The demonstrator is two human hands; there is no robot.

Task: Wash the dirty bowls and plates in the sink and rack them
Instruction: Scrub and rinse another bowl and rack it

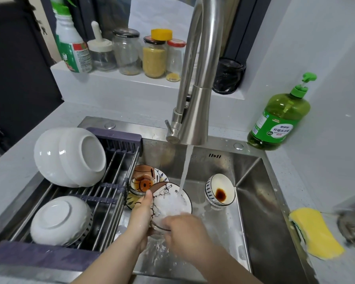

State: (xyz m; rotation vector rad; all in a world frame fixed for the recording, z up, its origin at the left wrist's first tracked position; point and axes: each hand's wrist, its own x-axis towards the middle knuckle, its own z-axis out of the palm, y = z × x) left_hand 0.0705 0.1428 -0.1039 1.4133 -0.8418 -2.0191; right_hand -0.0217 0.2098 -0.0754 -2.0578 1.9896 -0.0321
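Right grip (182, 226) blurred, state unclear; left grip (140, 214) around wet cartoon-printed plate (166, 193) under water (185, 171)

I'm looking at a home kitchen — steel sink (254, 201) with running faucet (195, 111), dish rack (111, 181), detergent bottle (279, 119), pantry jars (154, 56) on a ledge.

The sink (254, 201) and faucet (199, 111) are brushed, satin metal. At 9 o'clock the rack (111, 201) has smooth metal rods and matt purple-grey plastic ends, and it carries glossy white glazed bowls (70, 156). The plate (172, 201) is glazed and shiny with wet. At 4 o'clock the sponge (316, 232) looks like porous yellow foam. At 2 o'clock the bottle (279, 121) is translucent green plastic. The surface (326, 171) is matt, pale and speckled.
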